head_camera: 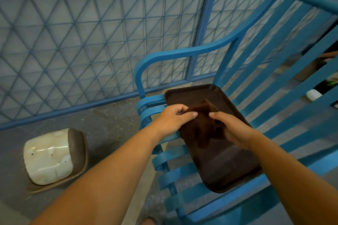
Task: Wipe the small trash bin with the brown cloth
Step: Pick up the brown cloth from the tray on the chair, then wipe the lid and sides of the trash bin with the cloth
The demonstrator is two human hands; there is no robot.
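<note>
Left hand: the left hand is over the near left edge of the tray, fingers curled, pinching one end of the brown cloth.
Right hand: the right hand is just to the right of it, fingers closed on the other side of the same cloth.
Brown cloth: held up between both hands, bunched, its lower part hanging over the tray; whether it touches the tray I cannot tell.
Tray: a dark brown tray lies on the slatted seat of the blue bench.
Small trash bin: the white trash bin lies tipped on the grey floor at the near left, well apart from the hands, its brown rim turned to the right.
Fence: a blue mesh fence runs along the far side.
</note>
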